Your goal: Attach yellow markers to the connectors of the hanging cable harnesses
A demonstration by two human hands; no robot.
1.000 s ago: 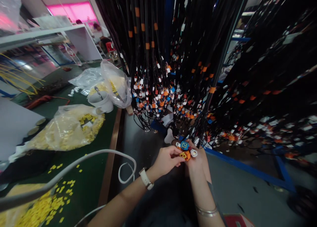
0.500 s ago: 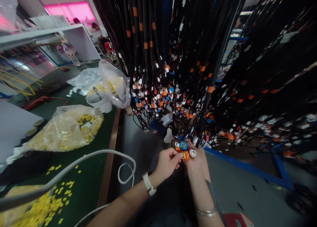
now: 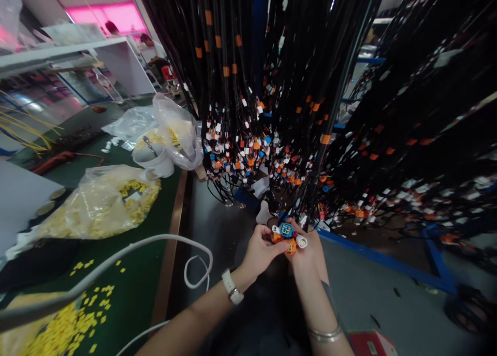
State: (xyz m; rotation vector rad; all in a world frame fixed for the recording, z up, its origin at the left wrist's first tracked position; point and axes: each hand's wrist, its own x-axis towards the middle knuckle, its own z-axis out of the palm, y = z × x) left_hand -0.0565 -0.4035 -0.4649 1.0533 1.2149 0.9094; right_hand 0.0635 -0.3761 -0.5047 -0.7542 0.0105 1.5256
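My right hand (image 3: pixel 305 258) is closed around a cluster of wire-harness connectors in front of my body. In the cluster are a blue connector (image 3: pixel 286 230), an orange connector (image 3: pixel 290 247) with a yellow insert, and a round white connector (image 3: pixel 302 241). From the left, my left hand (image 3: pixel 257 253) grips the orange connector, its thumb lying along the near side and its other fingers partly hidden behind. A smaller white connector (image 3: pixel 275 229) shows at the cluster's left edge. The wires beneath are mostly covered by my hands.
Black cable harnesses (image 3: pixel 233 50) hang in dense bundles ahead, over a blue frame (image 3: pixel 388 262). On the green table (image 3: pixel 128 299) at left lie loose yellow pieces (image 3: pixel 58 325), a plastic bag (image 3: pixel 97 203) and a white cup (image 3: pixel 157 159). A grey hose (image 3: pixel 116 255) curves across its edge.
My left thumb has straightened and pressed down along the orange connector, and the fingers have moved behind it. The cluster stays in my right hand. The view has shifted slightly.
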